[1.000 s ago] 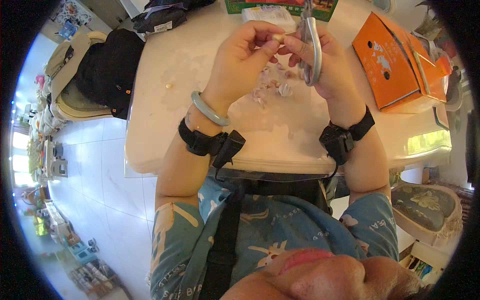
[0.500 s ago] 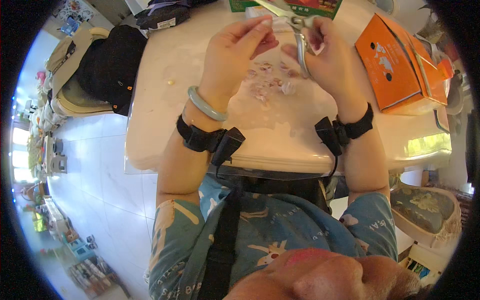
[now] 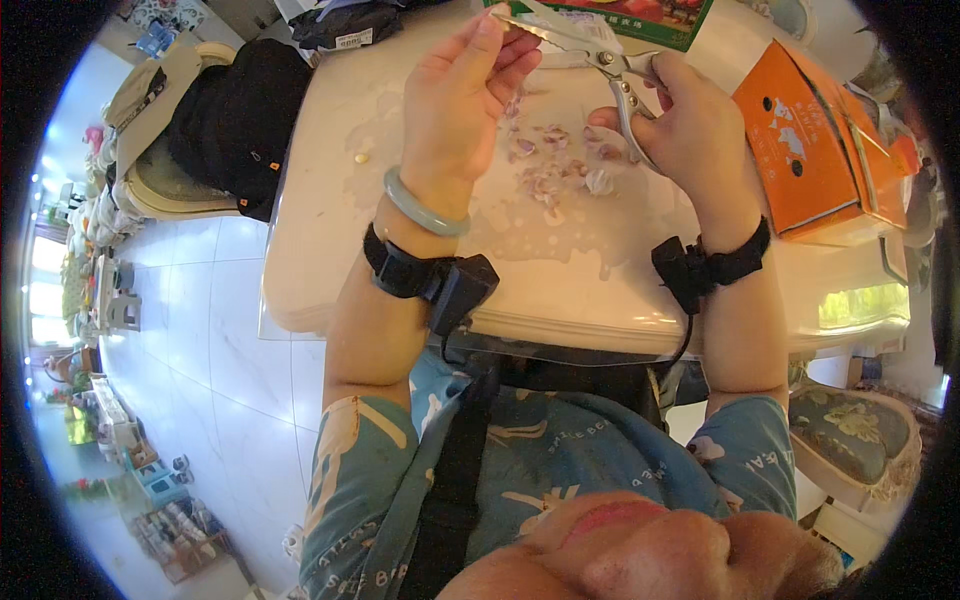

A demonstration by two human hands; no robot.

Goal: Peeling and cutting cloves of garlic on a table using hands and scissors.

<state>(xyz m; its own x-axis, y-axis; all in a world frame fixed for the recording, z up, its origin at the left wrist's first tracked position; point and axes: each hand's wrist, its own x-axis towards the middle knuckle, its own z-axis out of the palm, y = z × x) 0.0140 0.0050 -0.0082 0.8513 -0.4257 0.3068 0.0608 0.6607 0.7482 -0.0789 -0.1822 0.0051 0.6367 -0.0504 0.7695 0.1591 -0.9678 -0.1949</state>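
My right hand point(image 3: 690, 130) grips the handles of metal scissors point(image 3: 575, 42), whose blades point left toward my left hand. My left hand point(image 3: 465, 85) is raised over the table, fingertips pinched on a small pale piece at the tips of the blades; the piece is too small to name. Below both hands, garlic cloves and papery skins point(image 3: 555, 170) lie scattered on the cream table point(image 3: 400, 250). A single small clove point(image 3: 361, 157) lies apart to the left. Each wrist carries a black strap with a sensor, and the left also a pale green bangle.
An orange carton point(image 3: 800, 150) stands at the table's right. A green-and-red box point(image 3: 650, 18) lies at the far edge. A chair with a black bag point(image 3: 225, 120) stands to the left. A cushioned chair point(image 3: 860, 440) is at lower right. White tiled floor point(image 3: 200, 330) lies to the left.
Both hands moved away from me toward the far edge. The scissors swung from upright to lying nearly level, blades pointing left at my left fingertips.
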